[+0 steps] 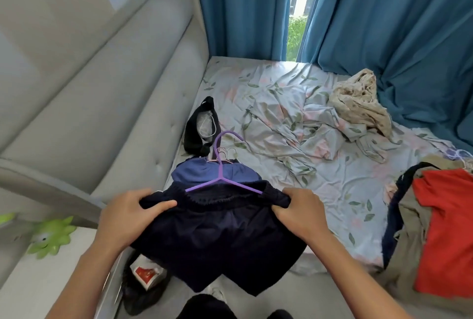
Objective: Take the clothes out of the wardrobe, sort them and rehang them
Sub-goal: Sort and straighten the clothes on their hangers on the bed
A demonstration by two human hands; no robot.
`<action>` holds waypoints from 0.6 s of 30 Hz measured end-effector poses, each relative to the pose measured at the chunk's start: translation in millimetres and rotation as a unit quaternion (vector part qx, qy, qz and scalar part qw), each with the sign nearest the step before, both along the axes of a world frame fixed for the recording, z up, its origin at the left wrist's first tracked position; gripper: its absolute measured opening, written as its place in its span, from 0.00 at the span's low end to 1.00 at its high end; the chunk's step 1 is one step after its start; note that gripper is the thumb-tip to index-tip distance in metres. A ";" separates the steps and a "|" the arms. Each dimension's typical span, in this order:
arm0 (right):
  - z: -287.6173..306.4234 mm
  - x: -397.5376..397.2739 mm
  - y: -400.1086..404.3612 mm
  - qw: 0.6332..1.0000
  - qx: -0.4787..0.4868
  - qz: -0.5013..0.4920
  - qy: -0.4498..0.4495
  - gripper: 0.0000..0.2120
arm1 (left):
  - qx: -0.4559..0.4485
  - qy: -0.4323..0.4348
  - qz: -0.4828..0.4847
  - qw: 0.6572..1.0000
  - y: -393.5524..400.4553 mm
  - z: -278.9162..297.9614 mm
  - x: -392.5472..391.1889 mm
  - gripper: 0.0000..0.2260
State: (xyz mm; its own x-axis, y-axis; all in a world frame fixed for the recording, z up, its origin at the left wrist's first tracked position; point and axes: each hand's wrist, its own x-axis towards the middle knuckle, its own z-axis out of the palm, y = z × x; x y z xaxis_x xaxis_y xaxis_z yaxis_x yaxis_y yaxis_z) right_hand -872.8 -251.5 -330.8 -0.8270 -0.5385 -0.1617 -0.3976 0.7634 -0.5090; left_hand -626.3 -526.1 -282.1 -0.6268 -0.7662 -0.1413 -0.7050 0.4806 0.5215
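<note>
Head view | left hand (128, 212) and right hand (298, 210) – fingers curled, each pinching one end of the waistband of dark navy shorts (217, 239) | shorts held over the bed (332, 185) edge – purple hanger (222, 176) arms inside the waistband | red garment (445, 231) on bed at right

Surface: bed (340, 190) with floral sheet.
Beyond grip: blue garment (204, 173), black bag (198, 124).
Far right of grip: crumpled cream cloth (358, 103).
Right of grip: red garment (445, 229) on khaki garment (407, 247).
</note>
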 end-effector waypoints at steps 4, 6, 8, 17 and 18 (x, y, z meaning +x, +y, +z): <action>-24.5 -16.4 -72.4 0.999 0.015 -0.035 -0.025 0.14 | -0.016 -0.015 0.005 1.000 -72.4 -36.2 -33.3 0.18; -42.8 -29.2 -105.2 0.997 0.028 -0.048 -0.044 0.14 | -0.018 -0.033 -0.002 0.999 -108.8 -60.8 -55.4 0.20; -62.1 -42.6 -128.4 0.995 0.045 -0.057 -0.064 0.14 | -0.007 -0.051 -0.017 0.999 -137.2 -86.0 -79.1 0.19; -225.5 -107.3 -211.6 0.988 0.100 -0.047 -0.109 0.11 | -0.017 -0.124 -0.057 0.990 -226.4 -255.6 -170.0 0.23; -249.7 -113.4 -217.9 0.988 0.100 -0.043 -0.108 0.11 | -0.027 -0.133 -0.061 0.989 -233.3 -280.4 -176.2 0.24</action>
State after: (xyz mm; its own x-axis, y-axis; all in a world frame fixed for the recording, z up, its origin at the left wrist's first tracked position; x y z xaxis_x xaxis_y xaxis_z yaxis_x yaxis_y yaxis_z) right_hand -986.2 -469.4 -580.4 -0.8029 -0.4076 -0.4350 -0.2262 0.8835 -0.4102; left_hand -802.5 -759.4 -562.5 -0.6612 -0.6984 -0.2739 -0.7489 0.5927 0.2964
